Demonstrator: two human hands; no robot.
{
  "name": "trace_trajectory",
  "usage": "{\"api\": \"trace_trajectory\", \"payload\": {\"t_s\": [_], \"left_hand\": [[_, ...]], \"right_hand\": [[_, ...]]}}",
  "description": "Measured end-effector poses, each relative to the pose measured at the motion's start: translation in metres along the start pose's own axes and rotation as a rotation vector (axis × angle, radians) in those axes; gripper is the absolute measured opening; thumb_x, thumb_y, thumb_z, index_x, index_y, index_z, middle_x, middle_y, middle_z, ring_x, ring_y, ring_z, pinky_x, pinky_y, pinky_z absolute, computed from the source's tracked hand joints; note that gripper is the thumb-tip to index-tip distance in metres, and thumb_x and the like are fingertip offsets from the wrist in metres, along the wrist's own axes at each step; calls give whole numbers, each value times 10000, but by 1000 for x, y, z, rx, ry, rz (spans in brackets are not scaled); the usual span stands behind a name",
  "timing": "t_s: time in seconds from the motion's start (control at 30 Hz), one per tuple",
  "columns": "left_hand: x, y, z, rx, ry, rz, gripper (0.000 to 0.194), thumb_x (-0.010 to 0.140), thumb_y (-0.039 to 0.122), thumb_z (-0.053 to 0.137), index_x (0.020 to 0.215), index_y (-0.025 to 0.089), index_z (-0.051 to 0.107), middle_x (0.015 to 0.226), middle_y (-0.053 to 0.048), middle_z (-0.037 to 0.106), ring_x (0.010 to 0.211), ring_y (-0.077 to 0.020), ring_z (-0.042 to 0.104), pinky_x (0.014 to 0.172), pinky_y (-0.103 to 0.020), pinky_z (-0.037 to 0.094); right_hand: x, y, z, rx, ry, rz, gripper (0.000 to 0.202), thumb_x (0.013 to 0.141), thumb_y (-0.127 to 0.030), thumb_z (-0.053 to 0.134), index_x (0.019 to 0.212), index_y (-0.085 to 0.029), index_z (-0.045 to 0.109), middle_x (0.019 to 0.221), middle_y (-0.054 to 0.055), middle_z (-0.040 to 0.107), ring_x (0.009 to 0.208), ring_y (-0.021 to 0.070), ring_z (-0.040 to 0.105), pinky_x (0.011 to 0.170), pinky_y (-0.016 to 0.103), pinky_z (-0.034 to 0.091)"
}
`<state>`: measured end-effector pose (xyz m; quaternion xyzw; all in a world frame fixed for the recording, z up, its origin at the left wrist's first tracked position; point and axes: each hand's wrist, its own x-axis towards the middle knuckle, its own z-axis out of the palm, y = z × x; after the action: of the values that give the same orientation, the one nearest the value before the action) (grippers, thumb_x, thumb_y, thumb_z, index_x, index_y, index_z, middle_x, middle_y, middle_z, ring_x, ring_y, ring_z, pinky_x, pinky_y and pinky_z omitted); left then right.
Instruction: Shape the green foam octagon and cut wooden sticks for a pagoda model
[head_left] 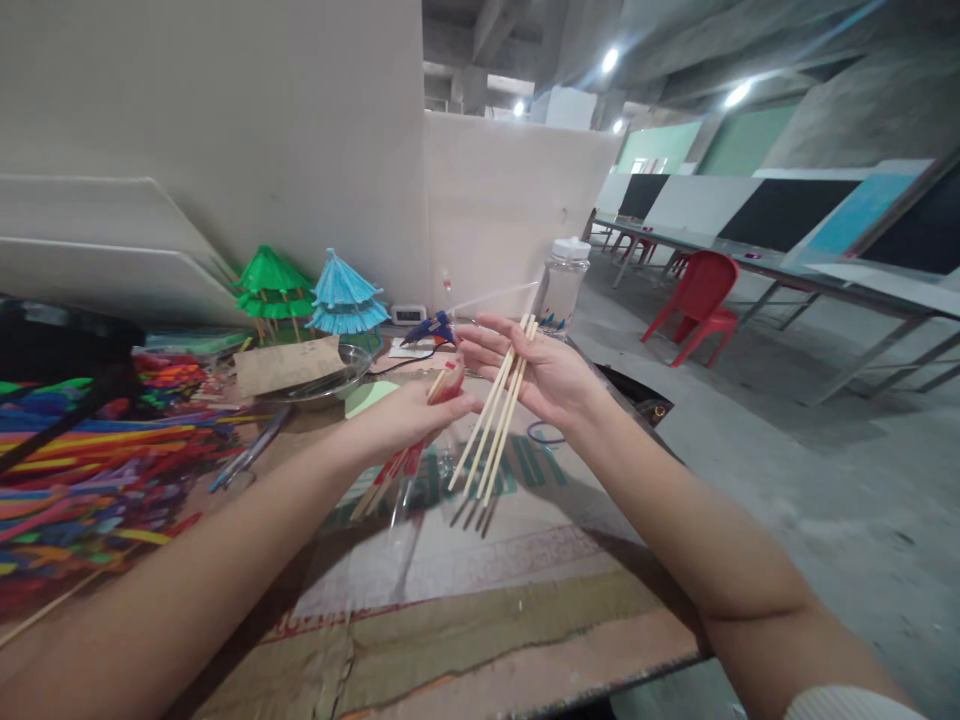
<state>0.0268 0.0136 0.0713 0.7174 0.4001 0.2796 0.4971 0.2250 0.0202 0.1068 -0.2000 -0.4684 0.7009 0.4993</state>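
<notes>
Several pale wooden sticks (pixel 495 430) lie across the palm of my right hand (pixel 547 375), under its thumb, their lower ends fanned over the cardboard. My left hand (pixel 420 405) is just to the left, its fingers round a bundle of red-marked sticks (pixel 390 470) that slants down beneath it. Parts of that bundle are hidden by the hand. A clear plastic strip (pixel 403 510) shows below the left hand. Behind the hands a blue glue gun (pixel 431 328) rests near a small white device (pixel 409 315).
Colourful pipe cleaners (pixel 97 480) and scissors (pixel 251 450) lie left. Green (pixel 274 285) and blue (pixel 346 295) umbrella-like models stand behind a bowl (pixel 352 375) with cardboard on it. A clear jar (pixel 564 285) stands behind my right hand; a red chair (pixel 697 300) is farther right.
</notes>
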Motion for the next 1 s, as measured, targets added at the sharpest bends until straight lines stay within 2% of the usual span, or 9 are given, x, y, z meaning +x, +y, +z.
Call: {"api": "trace_trajectory", "payload": {"t_s": [0.2,0.37,0.53,0.73,0.8,0.83,0.87,0.93,1.0], "left_hand": [[-5,7,2,71,-115,24,404,808,539,684,947,160,692,581,66,427,471,-83,321,439,-216,225],[-7,10,0,61,-50,9,432,875,538,607,1063,165,716,509,90,316,430,-94,292,407,-212,204],[-5,3,-7,56,-37,-18,503,895,584,592,1163,173,708,521,83,324,436,-90,286,407,-200,191],[-4,2,-8,-93,-45,23,463,901,598,599,1091,182,669,539,89,283,438,-85,243,392,-188,206],[-5,5,-7,-195,-45,47,505,905,673,538,1044,195,622,535,98,256,431,-82,186,383,-187,187],[-5,6,-6,-237,-47,54,528,902,710,504,1018,203,595,536,101,247,430,-80,162,380,-186,176],[-6,7,-5,-264,-56,55,548,894,741,478,989,209,569,539,104,241,432,-78,148,379,-185,167],[-7,9,-3,-267,-84,53,566,876,772,467,933,212,531,545,103,252,435,-76,159,381,-183,166],[-9,11,-1,-204,-119,53,560,874,765,480,909,208,524,545,96,282,438,-79,199,384,-185,177]], "right_hand": [[-1,0,-1,-25,-7,-5,180,990,-241,530,1120,-177,638,1177,95,733,1039,181,720,993,375,554],[-2,-4,-2,-26,-50,-33,176,963,-217,578,1114,-178,660,1168,78,741,1065,183,716,1016,378,544],[-4,-9,0,-11,2,-44,123,972,-202,567,1033,-177,671,1085,59,763,1029,180,725,975,365,568],[-9,-18,2,-22,-25,8,158,979,-249,560,1093,-198,656,1123,82,746,1088,202,699,940,392,579],[-8,-19,2,-48,-10,-1,173,979,-259,554,1099,-196,661,1054,74,748,1001,184,710,888,357,586],[-8,-18,1,-69,16,-21,169,976,-259,560,1085,-189,667,948,56,741,872,157,710,809,314,590],[-7,-16,1,-95,46,-45,164,970,-265,574,1066,-179,674,809,23,702,699,118,664,688,257,570],[-6,-10,1,-157,95,-79,190,944,-318,630,1046,-167,682,576,-70,498,433,54,404,445,175,392],[-7,-4,4,-226,99,-76,302,896,-417,691,1076,-174,679,520,-124,298,398,42,175,374,179,177]]}}
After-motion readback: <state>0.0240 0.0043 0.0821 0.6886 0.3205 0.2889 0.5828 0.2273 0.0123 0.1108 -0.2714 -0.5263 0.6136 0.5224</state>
